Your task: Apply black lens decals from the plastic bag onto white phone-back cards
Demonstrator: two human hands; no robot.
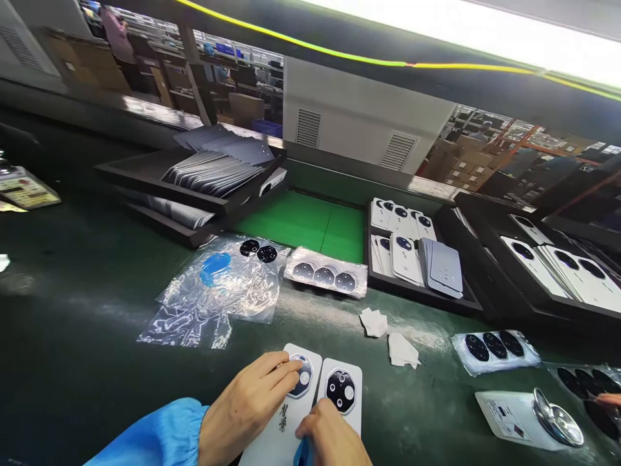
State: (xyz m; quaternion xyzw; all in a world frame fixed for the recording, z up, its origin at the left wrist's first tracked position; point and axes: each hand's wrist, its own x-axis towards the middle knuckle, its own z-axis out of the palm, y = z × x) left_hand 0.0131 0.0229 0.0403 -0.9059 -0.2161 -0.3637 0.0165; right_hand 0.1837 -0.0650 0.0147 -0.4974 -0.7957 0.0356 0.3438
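Several fingers of the left grip lie over the octagonal camera ring of the left white panel; its thumb is hidden, so whether it pinches cannot be told. The right grip is closed around a blue item, mostly concealed, over the left panel's lower part. Just beside, the right white panel bears a black octagonal disc; both panels rest at lower centre on the dark green surface. Beyond: two white scraps, a pack of three dark discs, and clear plastic bags with a blue sheet. Farther back: a green mat between the left black tray, holding grey panels, and the middle black tray, holding white and grey panels. Right edge: part of a co-worker's hand
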